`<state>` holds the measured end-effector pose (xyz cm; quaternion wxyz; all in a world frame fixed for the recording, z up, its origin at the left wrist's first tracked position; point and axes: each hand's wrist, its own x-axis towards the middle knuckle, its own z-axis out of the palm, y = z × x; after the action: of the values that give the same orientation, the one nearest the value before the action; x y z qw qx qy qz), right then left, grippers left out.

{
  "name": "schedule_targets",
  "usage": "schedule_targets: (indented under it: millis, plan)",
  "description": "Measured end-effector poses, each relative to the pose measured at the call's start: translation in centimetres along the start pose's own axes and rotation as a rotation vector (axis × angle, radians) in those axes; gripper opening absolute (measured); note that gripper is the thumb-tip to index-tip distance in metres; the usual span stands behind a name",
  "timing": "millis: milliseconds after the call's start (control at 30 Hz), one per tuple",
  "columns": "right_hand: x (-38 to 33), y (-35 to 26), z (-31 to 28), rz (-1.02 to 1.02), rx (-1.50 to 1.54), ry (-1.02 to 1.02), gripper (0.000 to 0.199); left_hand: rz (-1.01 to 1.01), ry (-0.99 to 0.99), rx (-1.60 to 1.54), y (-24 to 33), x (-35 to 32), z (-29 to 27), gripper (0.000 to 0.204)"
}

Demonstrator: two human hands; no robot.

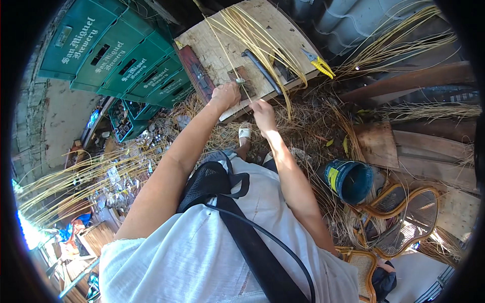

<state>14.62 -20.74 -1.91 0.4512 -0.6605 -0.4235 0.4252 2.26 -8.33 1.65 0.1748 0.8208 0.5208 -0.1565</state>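
Evidently the right hand (263,116) had its fingers drawn together and clamped on a thin pale strand (220,44), close to the near edge of the wooden table (194,36). That strand ran down from the far left part of the tabletop, past a small metal piece (240,81), to the right fingers. The metal piece sat upon a small brown block (236,71) near the edge. Just beside it, to the left, the left hand (226,94) was set down with its fingers curled; whether they gripped the strand, the metal piece or the block could not be told.

On the table, a loose bundle of yellowish strands (247,33) spread from the far side toward the right corner, beyond the hands. A black curved handle (261,72) lay aslant near the bundle, and yellow-handled cutters (320,65) rested at the right edge. A dark reddish piece (189,58) lay along the left edge.

Green crates (103,48) were stacked to the left of the table. Fibre scraps (308,118) littered the ground, where a pale sandal (245,133) showed below the hands. To the right stood a dark blue-green bucket (331,174), with rattan-framed furniture (429,212) near it.
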Motion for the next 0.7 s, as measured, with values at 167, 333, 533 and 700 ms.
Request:
schedule_targets:
  millis: [167,333,533,700]
  plan:
    - [-18.0,0.3,-8.6,-0.181,0.062,0.103,0.022,0.007,0.032,-0.013,0.3,-0.6,-1.0,0.034]
    - [-29.3,-1.6,-14.7,0.677,0.299,-0.144,0.024,0.007,0.036,-0.008,-0.3,-0.2,-0.1,0.035]
    - [-15.2,2.2,-12.8,0.713,1.223,-0.503,0.059,0.006,0.041,-0.026,-1.3,1.7,1.7,0.036]
    - [0.1,-0.6,-5.9,0.536,0.877,-0.666,0.057,0.021,0.022,0.008,-0.3,0.3,0.1,0.035]
